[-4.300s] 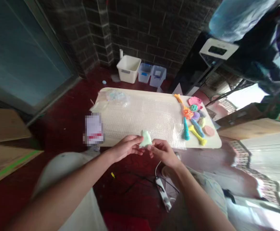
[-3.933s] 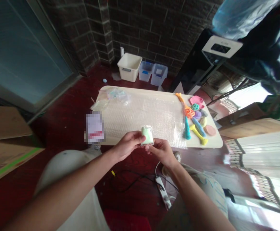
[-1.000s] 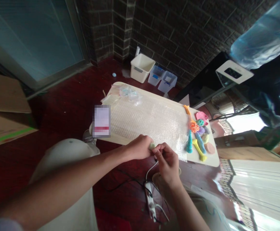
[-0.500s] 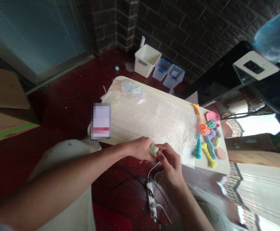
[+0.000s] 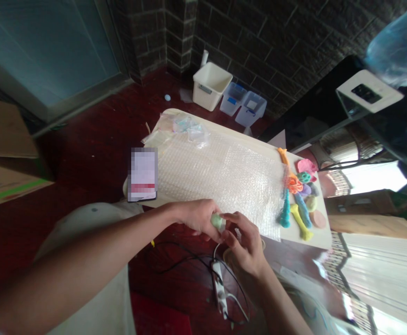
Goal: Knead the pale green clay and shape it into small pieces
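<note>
My left hand is closed around a small pale green lump of clay-like material, which pokes out between thumb and forefinger. From the right, my right hand meets it, forefinger and thumb bracketing its whitish end. Both hands are just off the near edge of a cream table. Bubble wrap covers much of the tabletop. At its right end lie coloured clay-like pieces, among them a yellow bone-shaped piece, a teal one, an orange tangle and a pink piece.
A blurred-out phone-like slab lies at the table's left corner, near clear plastic bags. Behind stand a white basket and clear bins. Below my hands, a power strip and cables lie on the floor.
My right thumb has shifted down and away from the forefinger. The green lump shows at a different angle, slightly lower. The whole view has drifted a little.
</note>
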`<action>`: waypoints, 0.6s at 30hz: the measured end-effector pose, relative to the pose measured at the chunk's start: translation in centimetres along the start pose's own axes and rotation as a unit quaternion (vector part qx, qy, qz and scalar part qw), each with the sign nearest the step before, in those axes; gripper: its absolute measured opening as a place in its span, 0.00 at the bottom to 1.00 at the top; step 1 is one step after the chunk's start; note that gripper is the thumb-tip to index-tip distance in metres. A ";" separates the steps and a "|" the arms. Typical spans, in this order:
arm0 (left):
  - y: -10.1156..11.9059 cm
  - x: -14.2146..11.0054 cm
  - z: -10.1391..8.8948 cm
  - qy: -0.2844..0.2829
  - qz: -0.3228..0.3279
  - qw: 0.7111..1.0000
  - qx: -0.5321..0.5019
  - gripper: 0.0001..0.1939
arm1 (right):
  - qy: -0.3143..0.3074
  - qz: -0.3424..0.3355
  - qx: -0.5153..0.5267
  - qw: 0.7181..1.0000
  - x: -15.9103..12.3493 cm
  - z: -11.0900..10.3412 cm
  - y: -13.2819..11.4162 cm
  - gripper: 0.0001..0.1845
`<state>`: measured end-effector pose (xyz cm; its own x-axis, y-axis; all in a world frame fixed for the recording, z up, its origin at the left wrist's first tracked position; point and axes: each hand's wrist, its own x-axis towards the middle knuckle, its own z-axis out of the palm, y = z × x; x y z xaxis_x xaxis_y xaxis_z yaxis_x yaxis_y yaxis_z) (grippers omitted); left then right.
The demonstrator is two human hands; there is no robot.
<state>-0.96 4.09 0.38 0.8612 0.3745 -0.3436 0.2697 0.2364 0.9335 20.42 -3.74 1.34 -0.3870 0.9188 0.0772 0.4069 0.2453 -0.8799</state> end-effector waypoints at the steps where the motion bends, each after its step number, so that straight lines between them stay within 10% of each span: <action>1: 0.0 0.0 0.0 0.001 0.002 1.000 -0.008 0.14 | -0.005 -0.003 -0.004 1.000 -0.1 -0.1 0.0 0.15; 10: -0.1 0.2 -0.3 -0.005 0.007 0.998 -0.065 0.20 | -0.005 -0.022 0.010 1.000 0.1 -0.2 0.8 0.15; 18: -0.2 0.8 0.2 0.123 -0.017 0.967 0.223 0.18 | 0.026 0.120 0.163 0.979 0.3 0.9 1.9 0.13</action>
<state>-0.23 4.20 -0.04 0.7345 0.5881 -0.3385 0.5028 -0.1368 0.8535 20.31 -3.27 -0.70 -0.2662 0.9547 -0.1331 0.1912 -0.0831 -0.9780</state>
